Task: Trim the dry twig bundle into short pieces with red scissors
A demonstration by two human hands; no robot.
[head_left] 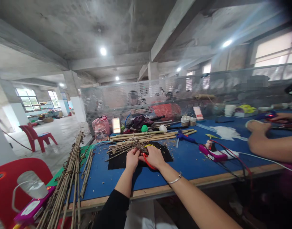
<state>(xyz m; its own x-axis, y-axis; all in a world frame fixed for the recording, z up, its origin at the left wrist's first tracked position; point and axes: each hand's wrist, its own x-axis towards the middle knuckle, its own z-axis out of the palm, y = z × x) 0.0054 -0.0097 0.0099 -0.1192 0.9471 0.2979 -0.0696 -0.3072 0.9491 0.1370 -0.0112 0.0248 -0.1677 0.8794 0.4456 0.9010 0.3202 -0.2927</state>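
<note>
My right hand (154,157) is wrapped around pruning shears with red and yellow handles (149,163); their dark blades point up and left. Close beside it, my left hand (132,159) is closed in a pinch on a thin dry twig, mostly hidden by the fingers, near the blades. Both hands are over a black mat (116,163) on the blue tabletop (184,171). A loose pile of cut dry twigs (118,149) lies on the mat just beyond my left hand.
Long bundled stalks (67,178) lean over the left table edge. Thicker sticks (146,137) lie behind the mat. A blue glue gun (186,137) and purple power strip (212,154) with cords sit to the right. Another person's arm (272,138) reaches in at right.
</note>
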